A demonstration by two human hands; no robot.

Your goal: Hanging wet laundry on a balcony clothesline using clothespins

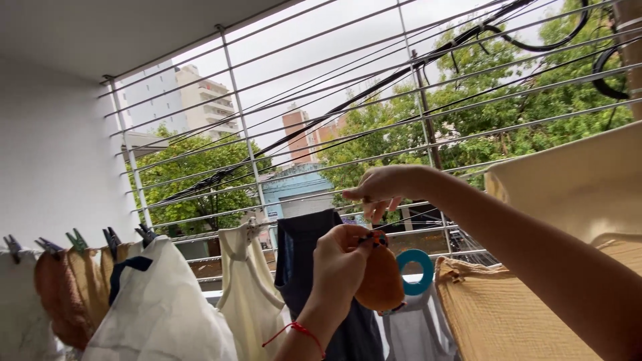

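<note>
Balcony with a white wall to the left, closed off by a grille of horizontal metal bars (281, 100); beyond the bars, apartment blocks, green trees and dark cables under a pale sky. No containers in view; only laundry strung below the bars. Left of the dark navy garment (304, 254): a cream sleeveless top (244, 281), a white garment with a dark collar (160, 307), and rust-brown cloths (63, 294) held by a row of clothespins (77, 239). Right of the navy garment: a pale grey piece with a teal ring (420, 267), then a mustard-yellow textured cloth (495, 314) and a cream sheet (575, 180) higher up.

Small orange-brown fabric item (380, 281) just in front of the navy garment, rounded and pouch-like, with a dark multicoloured trim at the top edge and a thin band at the bottom; hanging down from the grip, free of the line.

Left hand (338, 264) raised from below, wrist bent, red string bracelet (297, 331) on the wrist, thumb and fingertips pinched shut on the top edge of the orange item. Right hand (381, 188) above the navy garment, arm stretched in from the right, fingers drooping and loosely curled near a bar, thumb and forefinger close together; whether anything sits between them cannot be told.
</note>
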